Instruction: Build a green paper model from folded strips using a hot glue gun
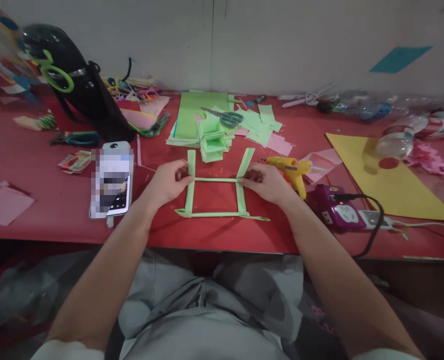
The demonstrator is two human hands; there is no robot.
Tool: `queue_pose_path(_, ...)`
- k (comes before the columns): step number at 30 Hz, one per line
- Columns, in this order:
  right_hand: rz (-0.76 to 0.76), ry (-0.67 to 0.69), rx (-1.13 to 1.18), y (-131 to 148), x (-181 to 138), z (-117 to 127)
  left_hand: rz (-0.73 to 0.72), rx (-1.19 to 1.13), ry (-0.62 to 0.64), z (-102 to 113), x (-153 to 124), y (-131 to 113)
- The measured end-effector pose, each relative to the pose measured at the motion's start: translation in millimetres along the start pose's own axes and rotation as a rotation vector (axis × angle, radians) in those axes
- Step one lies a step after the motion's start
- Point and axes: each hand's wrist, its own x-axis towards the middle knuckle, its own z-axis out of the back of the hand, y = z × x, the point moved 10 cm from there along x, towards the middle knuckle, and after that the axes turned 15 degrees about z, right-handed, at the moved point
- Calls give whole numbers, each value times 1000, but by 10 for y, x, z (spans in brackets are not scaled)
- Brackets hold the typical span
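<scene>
A light green frame of rolled paper strips [216, 215] stands on the red table in front of me, with two uprights and two crossbars. My left hand [172, 179] pinches the left upright where the upper crossbar meets it. On the other side, my right hand [263, 181] grips the right upright at the same height, thumb near the joint. Just behind the frame sits a folded green paper piece [211, 140]. A yellow glue gun [291, 170] lies right beside my right hand.
A phone [122, 200] leans left of my arm, near a black bottle case [79, 85]. Scissors [227, 118] lie on green paper sheets [191, 112] behind. At right are a purple power adapter [334, 210] with cables, a yellow sheet [405, 185] and plastic bottles [394, 142].
</scene>
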Motion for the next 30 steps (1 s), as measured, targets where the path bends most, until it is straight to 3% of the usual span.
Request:
queue_pose_path(15, 79, -35, -55, 28, 35, 10, 44, -18, -65, 46, 3, 56)
queue_pose_path(24, 89, -45, -80, 4, 36, 24, 33, -29, -22, 48, -10, 18)
queue_pose_path(30, 53, -69, -92, -10, 21, 56, 45, -150, -132, 326, -252, 18)
